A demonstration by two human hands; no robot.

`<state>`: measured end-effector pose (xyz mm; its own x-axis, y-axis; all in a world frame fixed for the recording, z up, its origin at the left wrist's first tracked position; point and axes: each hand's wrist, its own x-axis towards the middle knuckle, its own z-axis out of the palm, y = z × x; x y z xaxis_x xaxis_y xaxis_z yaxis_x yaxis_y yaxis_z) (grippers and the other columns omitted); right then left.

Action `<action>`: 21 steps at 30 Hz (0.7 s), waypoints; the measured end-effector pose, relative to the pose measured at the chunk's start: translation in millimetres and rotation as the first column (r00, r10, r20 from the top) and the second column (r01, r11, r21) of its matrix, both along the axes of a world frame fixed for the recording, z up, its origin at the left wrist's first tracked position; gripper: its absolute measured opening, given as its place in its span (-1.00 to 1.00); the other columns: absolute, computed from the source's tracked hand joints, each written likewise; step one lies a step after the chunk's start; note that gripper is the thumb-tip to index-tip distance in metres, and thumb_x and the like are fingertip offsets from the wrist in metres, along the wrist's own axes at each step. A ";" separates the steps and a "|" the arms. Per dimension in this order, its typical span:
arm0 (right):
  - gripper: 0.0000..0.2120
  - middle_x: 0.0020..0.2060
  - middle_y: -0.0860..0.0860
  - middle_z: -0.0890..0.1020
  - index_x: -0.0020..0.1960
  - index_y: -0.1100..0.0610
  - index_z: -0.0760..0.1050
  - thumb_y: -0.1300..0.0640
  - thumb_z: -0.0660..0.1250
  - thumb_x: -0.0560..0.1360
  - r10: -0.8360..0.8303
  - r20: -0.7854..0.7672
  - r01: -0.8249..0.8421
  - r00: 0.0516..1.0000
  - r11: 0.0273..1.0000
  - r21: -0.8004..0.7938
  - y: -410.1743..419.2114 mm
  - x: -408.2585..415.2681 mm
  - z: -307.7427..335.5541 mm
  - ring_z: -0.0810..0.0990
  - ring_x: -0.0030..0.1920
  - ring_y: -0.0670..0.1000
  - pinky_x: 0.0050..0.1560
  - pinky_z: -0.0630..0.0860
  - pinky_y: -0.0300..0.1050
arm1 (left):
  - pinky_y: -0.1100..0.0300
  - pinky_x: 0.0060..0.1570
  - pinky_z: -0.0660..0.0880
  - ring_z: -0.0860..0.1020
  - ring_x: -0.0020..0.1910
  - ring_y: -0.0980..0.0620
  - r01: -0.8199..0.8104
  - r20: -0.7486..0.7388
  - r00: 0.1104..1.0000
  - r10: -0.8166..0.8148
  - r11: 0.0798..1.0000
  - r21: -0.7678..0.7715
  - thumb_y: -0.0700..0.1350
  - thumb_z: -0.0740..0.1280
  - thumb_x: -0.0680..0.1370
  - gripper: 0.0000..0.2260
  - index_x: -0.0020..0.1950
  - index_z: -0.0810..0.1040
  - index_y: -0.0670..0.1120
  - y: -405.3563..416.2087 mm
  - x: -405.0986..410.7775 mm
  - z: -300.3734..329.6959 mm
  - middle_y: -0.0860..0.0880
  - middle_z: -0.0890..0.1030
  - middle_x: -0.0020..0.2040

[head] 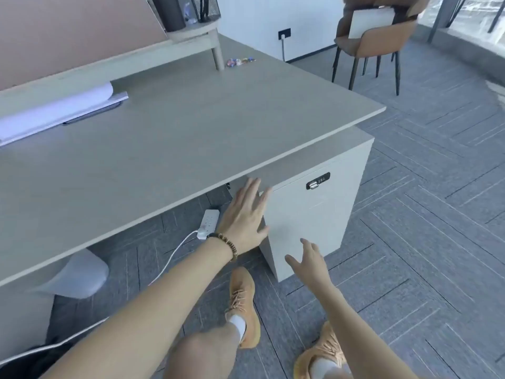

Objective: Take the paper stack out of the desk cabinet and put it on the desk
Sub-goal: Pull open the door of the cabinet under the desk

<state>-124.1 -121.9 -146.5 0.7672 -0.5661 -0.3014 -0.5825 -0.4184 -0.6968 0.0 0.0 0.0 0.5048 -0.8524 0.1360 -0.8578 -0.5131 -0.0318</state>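
A white desk cabinet (308, 212) stands under the right end of the grey desk (169, 149), its door closed, with a black lock (317, 181) near the top. My left hand (246, 214), with a bead bracelet on the wrist, reaches with spread fingers to the door's left edge, just below the desktop. In front of the door's lower part my right hand (308, 259) hovers open. Neither hand holds anything. No paper stack from the cabinet shows; the inside is hidden.
White paper on a thin dark device (57, 112) lies at the desk's back left. A shelf riser (191, 39) and small colourful items (240, 61) sit at the back. A power strip (207, 220) lies on the floor under the desk. An orange chair (374, 36) stands beyond.
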 end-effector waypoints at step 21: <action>0.29 0.61 0.23 0.01 0.61 0.22 -0.20 -0.24 0.55 0.25 -0.489 0.153 0.460 0.859 0.867 0.188 16.2 114.5 -45.9 0.05 0.59 0.23 0.56 0.11 0.18 | 0.04 0.55 0.03 0.14 0.57 -0.13 0.159 0.114 0.981 -0.156 0.987 -0.021 -0.14 0.55 0.35 -0.10 0.58 0.15 -0.16 -57.3 59.4 -33.1 -0.14 0.19 0.59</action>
